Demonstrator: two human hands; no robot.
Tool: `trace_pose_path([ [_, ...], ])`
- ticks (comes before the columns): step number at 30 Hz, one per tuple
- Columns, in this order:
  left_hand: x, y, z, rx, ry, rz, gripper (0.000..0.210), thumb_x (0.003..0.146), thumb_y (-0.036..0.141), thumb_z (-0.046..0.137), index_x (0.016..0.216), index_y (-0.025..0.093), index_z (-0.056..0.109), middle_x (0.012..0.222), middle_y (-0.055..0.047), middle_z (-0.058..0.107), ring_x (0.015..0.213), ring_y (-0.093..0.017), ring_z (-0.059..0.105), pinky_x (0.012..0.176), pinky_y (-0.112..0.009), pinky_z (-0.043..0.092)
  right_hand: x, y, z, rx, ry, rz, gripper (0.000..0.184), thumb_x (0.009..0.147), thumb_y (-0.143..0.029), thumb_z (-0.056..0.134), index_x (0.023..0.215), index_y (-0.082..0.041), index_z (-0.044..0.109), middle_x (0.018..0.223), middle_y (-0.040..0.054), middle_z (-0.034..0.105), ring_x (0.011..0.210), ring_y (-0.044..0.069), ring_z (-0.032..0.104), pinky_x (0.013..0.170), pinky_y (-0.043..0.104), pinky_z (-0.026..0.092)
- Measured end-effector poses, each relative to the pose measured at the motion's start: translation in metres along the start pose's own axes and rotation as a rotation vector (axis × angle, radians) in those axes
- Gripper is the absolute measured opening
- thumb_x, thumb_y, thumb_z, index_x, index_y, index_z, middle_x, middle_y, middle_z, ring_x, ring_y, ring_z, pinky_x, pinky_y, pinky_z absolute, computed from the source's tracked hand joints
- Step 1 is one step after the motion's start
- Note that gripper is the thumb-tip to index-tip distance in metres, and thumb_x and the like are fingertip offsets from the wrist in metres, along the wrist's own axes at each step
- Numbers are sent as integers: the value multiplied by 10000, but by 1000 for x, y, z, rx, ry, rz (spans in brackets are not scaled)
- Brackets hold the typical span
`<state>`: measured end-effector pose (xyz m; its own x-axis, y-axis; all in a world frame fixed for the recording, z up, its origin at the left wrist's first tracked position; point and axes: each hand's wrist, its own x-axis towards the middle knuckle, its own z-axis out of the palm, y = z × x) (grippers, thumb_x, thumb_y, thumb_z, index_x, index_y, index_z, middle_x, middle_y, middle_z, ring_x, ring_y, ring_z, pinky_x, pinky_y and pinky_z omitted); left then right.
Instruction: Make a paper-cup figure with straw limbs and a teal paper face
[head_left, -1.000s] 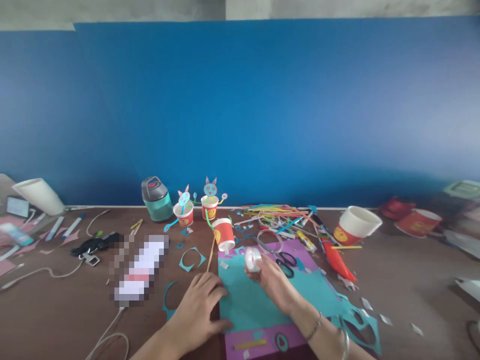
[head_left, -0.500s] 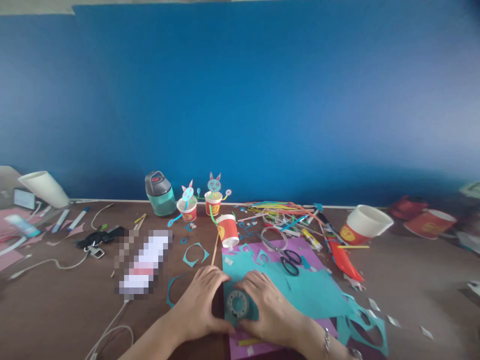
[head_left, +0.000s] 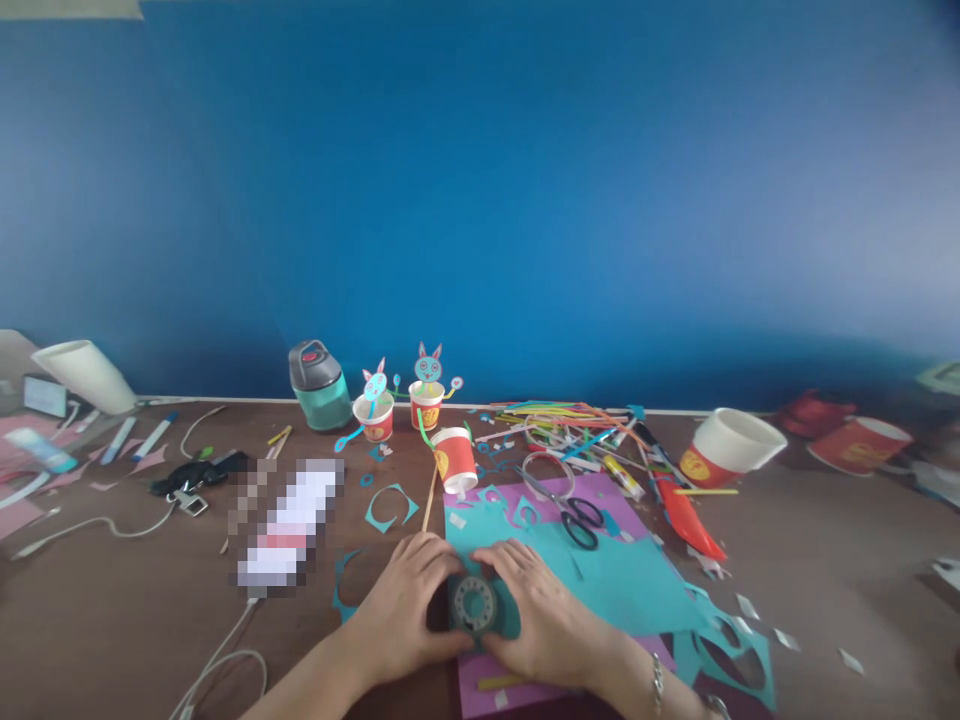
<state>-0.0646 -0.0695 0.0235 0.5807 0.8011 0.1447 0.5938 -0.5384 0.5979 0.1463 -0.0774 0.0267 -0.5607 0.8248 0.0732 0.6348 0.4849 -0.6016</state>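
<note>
Between my hands, a round dark roll of tape (head_left: 474,606) with a ring of small holes lies flat on a teal paper sheet (head_left: 622,590). My left hand (head_left: 409,605) curves round its left side, thumb and forefinger at the rim. From the right, my right hand (head_left: 536,615) does the same, its thumb and forefinger also meeting the rim. Beyond them, a red and white paper cup (head_left: 454,460) with green arms stands upside down. Black-handled scissors (head_left: 581,522) rest on the paper. A thin wooden stick (head_left: 430,500) lies just past my left hand.
Two cups with rabbit faces (head_left: 374,418) (head_left: 427,405) stand near the blue wall, beside a teal-grey container (head_left: 320,388). Pipe cleaners (head_left: 570,425) are heaped at the back. Stacked paper cups (head_left: 731,445) lie right; a blurred-out phone (head_left: 292,525) and cable lie left.
Both hands stay round the roll of tape. My right fingers have eased slightly away to the right, uncovering more of the roll, which has shifted a touch left.
</note>
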Motion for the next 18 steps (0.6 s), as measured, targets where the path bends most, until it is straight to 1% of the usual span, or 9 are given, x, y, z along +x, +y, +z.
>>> trace_pose_path([
  [7,1,-1,0,-3,-7,8,465,632,338,793,1004,200,553,1057,-40,558,1009,-235,472,911,-381,357,0,1,0,9,15,-14,576,670,-266,633,1220,-165,496,1155,109,569,1088,262,493,982,434,381],
  [13,2,-2,1,21,-12,16,476,623,367,795,984,181,546,1059,-58,550,1005,-248,469,906,-395,361,1,4,0,32,0,-13,628,611,-267,679,1207,-162,509,1152,103,575,1084,263,497,991,427,379],
  [16,2,0,0,15,-16,16,454,622,322,792,980,185,549,1052,-51,555,998,-240,472,903,-388,366,1,2,1,27,14,-19,629,590,-240,683,1192,-154,521,1162,109,582,1097,272,495,1000,425,378],
  [18,2,1,0,17,-11,12,441,616,270,789,978,186,551,1048,-47,559,998,-235,473,905,-385,366,0,1,0,43,32,-31,580,614,-209,660,1178,-151,534,1138,107,603,1080,260,517,984,406,396],
])
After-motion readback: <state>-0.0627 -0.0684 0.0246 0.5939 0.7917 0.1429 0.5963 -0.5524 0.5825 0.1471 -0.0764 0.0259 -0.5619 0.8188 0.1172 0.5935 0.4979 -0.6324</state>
